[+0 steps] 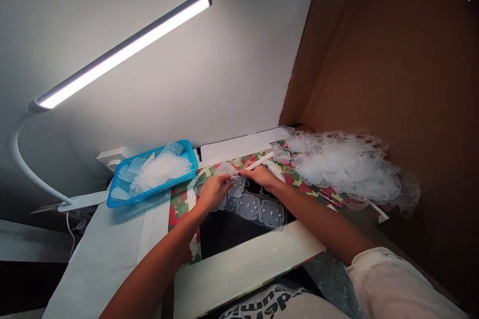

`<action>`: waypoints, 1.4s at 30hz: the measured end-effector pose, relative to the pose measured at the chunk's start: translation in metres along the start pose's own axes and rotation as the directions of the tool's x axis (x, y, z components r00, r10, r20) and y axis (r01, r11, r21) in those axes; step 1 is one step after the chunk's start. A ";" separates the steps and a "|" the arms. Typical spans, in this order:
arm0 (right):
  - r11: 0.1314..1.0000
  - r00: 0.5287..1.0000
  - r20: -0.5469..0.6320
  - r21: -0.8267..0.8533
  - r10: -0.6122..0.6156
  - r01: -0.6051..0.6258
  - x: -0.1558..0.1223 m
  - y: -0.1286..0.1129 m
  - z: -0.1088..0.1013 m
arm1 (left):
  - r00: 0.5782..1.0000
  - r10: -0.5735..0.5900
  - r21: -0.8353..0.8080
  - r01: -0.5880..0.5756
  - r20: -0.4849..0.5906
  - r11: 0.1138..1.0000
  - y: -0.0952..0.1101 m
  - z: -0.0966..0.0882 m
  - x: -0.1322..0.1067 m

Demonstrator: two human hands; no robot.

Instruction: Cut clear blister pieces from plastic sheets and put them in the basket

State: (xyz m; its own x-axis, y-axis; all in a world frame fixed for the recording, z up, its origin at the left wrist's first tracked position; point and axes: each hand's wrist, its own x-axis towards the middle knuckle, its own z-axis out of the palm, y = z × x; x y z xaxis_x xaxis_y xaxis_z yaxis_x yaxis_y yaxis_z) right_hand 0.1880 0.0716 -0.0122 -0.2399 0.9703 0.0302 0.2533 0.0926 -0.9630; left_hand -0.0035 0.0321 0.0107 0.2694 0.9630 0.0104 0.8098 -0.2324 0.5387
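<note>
My left hand (214, 190) pinches a small clear plastic piece (236, 187) over a clear plastic strip of moulded square pockets (258, 208), which lies on a dark panel. My right hand (260, 174) is closed around a thin white stick-like tool (259, 162) whose tip points at that piece. Both hands meet over the patterned red and green table cover (179, 204).
A blue basket (121, 195) with several clear plastic pieces stands at the left. A big heap of clear plastic scraps (348, 164) lies at the right against a brown cardboard wall (392, 70). A lit bar lamp (123, 50) hangs above. A white board (243, 264) lies near me.
</note>
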 end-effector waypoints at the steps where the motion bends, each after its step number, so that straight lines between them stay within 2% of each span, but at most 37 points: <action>1: 0.997 0.999 -0.047 -0.075 -0.019 0.016 0.003 0.003 -0.002 | 1.000 0.001 0.007 -0.001 -0.015 1.000 0.002 0.000 -0.004; 3: 0.979 0.990 -0.131 -0.205 -0.050 0.022 0.008 0.009 -0.010 | 0.998 0.047 -0.002 -0.047 -0.035 0.999 0.003 0.000 -0.016; 6: 0.963 0.984 -0.167 -0.268 -0.068 0.021 0.009 0.009 -0.020 | 0.990 0.117 -0.021 -0.119 -0.081 0.993 -0.004 -0.007 -0.033; 9: 0.928 0.944 -0.244 -0.351 -0.221 0.127 -0.004 0.001 -0.014 | 0.978 -0.004 0.039 0.013 -0.207 0.999 -0.020 -0.017 -0.036; 10: 0.904 0.931 -0.217 -0.379 -0.293 0.196 -0.012 -0.002 -0.007 | 0.970 -0.045 0.066 0.063 -0.241 0.996 -0.026 -0.020 -0.034; 11: 0.875 0.924 -0.133 -0.393 -0.359 0.283 -0.022 -0.004 0.002 | 0.964 -0.068 0.087 0.093 -0.259 0.992 -0.030 -0.023 -0.030; 13: 0.821 0.890 0.183 -0.343 -0.417 0.456 -0.042 -0.004 0.020 | 0.965 -0.073 0.116 0.105 -0.252 0.988 -0.036 -0.027 -0.024; 15: 0.795 0.803 0.447 -0.272 -0.395 0.542 -0.062 -0.001 0.030 | 0.970 -0.066 0.125 0.097 -0.232 0.987 -0.036 -0.029 -0.023; 17: 0.812 0.755 0.555 -0.222 -0.350 0.540 -0.078 0.001 0.028 | 0.976 -0.047 0.154 0.081 -0.213 0.985 -0.032 -0.030 -0.030; 19: 0.853 0.752 0.581 -0.178 -0.311 0.490 -0.089 -0.002 0.015 | 0.987 0.011 0.264 0.033 -0.163 0.964 -0.026 -0.027 -0.043; 21: 0.890 0.750 0.605 -0.144 -0.267 0.432 -0.094 -0.011 0.000 | 0.996 0.072 0.421 -0.045 -0.049 0.906 -0.023 -0.021 -0.057; 23: 0.922 0.781 0.587 -0.143 -0.214 0.360 -0.090 -0.021 -0.008 | 0.992 0.086 0.531 -0.120 0.089 0.839 -0.022 -0.013 -0.067; 24: 0.937 0.818 0.542 -0.146 -0.194 0.319 -0.085 -0.025 -0.008 | 0.988 0.074 0.560 -0.140 0.139 0.817 -0.023 -0.009 -0.070; 26: 0.953 0.903 0.386 -0.150 -0.190 0.264 -0.068 -0.026 0.001 | 0.983 0.048 0.584 -0.145 0.179 0.798 -0.025 -0.002 -0.072; 27: 0.952 0.930 0.304 -0.154 -0.208 0.264 -0.058 -0.024 0.009 | 0.984 0.039 0.590 -0.136 0.174 0.796 -0.025 0.001 -0.073; 29: 0.930 0.934 0.231 -0.186 -0.271 0.316 -0.038 -0.015 0.025 | 0.987 0.033 0.594 -0.120 0.155 0.796 -0.025 0.003 -0.072; 32: 0.892 0.914 0.227 -0.233 -0.336 0.387 -0.019 -0.002 0.043 | 0.990 0.037 0.586 -0.112 0.139 0.802 -0.023 0.001 -0.070; 37: 0.860 0.898 0.229 -0.274 -0.377 0.431 -0.014 0.006 0.050 | 0.989 0.079 0.579 -0.136 0.123 0.804 -0.021 0.000 -0.070; 42: 0.835 0.900 0.208 -0.339 -0.382 0.433 -0.013 0.007 0.054 | 0.988 0.064 0.578 -0.133 0.139 0.805 -0.023 0.003 -0.068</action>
State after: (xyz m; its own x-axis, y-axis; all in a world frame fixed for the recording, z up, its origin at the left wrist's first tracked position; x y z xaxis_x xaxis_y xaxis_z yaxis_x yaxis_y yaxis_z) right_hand 0.1422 0.0473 -0.0342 -0.5077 0.7918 0.3397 0.4250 0.5731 -0.7006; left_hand -0.0395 -0.0286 -0.0050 0.3900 0.9179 -0.0725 0.9175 -0.3941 -0.0543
